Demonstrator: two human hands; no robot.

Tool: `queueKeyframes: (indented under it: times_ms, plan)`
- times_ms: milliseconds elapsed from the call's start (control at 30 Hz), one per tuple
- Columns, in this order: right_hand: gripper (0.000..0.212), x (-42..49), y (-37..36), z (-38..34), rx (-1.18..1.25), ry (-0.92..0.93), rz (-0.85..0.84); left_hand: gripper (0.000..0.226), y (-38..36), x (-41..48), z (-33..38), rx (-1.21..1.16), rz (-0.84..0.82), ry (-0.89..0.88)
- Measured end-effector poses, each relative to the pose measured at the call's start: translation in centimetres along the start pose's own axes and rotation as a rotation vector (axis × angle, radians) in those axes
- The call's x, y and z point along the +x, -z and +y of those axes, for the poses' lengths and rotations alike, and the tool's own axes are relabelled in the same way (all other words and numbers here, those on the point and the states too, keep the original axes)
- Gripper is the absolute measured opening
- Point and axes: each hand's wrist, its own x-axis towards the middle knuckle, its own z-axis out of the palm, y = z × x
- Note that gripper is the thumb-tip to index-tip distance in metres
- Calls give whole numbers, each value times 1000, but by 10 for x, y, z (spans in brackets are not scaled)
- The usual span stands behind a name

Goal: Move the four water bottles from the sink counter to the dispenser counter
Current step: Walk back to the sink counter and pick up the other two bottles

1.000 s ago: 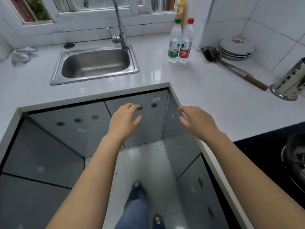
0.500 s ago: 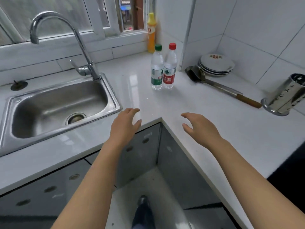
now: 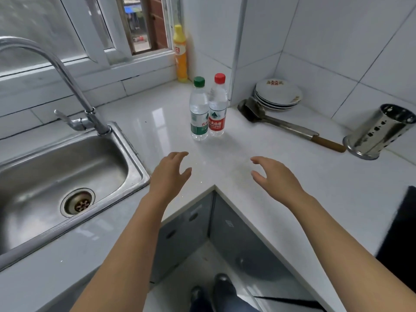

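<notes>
Two clear water bottles stand upright and touching on the white sink counter (image 3: 162, 122), near the inner corner: a green-capped bottle (image 3: 199, 109) on the left and a red-capped bottle (image 3: 217, 105) on the right. My left hand (image 3: 170, 174) hovers over the counter just in front of the green-capped bottle, fingers spread, holding nothing. My right hand (image 3: 273, 176) is level with it to the right, also empty with fingers apart. Both hands are a short way short of the bottles.
A steel sink (image 3: 60, 176) with a tall faucet (image 3: 56, 70) lies to the left. A yellow bottle (image 3: 180, 54) stands by the window. Stacked plates (image 3: 278, 94), a metal spatula (image 3: 286, 124) and a perforated steel utensil holder (image 3: 378, 131) sit at the right. A black hob edge (image 3: 403, 233) is far right.
I have stepped closer to the counter corner. Both hands have moved forward from over the floor gap to above the countertop, nearer the two bottles. The bottles have not moved.
</notes>
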Motion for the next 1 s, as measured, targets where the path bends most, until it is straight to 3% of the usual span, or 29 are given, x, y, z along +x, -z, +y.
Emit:
queueKeyframes:
  times_ms: [433,700,867,1000]
  plan:
    - [48,89,-10,7,321,-67,-70,66,-17,70,-19,-79,-37,134]
    - [55,183,-22,25,512,-138,-128,79,-46,143,-22,-276,-60,290]
    - [63,231,-33,28,535,-120,-137,85,-60,181,-19,-226,-47,275]
    - [71,257,-37,25,537,-88,-136,75,-70,197,-14,-295,-1,233]
